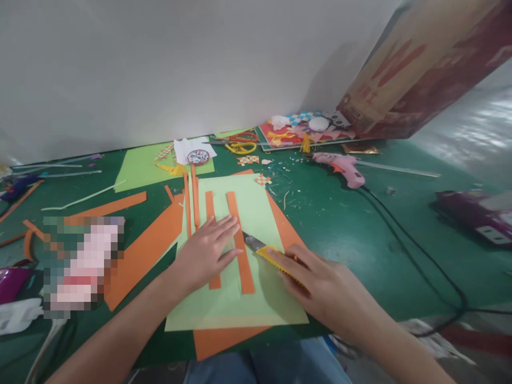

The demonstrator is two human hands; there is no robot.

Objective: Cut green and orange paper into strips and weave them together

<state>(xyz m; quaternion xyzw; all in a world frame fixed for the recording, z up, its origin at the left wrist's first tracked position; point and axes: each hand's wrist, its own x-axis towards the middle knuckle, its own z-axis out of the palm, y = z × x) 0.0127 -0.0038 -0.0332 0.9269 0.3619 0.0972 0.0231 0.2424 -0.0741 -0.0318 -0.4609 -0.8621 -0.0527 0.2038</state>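
Observation:
My left hand [210, 245] lies flat across the paper with its fingers stretched out. Its fingertips press on a long orange paper strip [245, 269], and a second orange strip [215, 280] runs partly beneath the hand. Both strips rest on a light green paper sheet [272, 309]. In my right hand [320, 282] is a yellow utility knife [276, 258], gripped by the handle. The blade points up and left, its tip at the right edge of the longer strip. Orange paper [228, 341] shows under the green sheet.
A pink glue gun [340, 168] lies to the right, its black cable [416, 250] curving toward the front. Yellow-handled scissors [242, 148] lie at the back. Orange paper [148, 250] and strips are on the left, near a blurred-out phone-like object [86, 266]. A paper bag [416, 69] stands back right.

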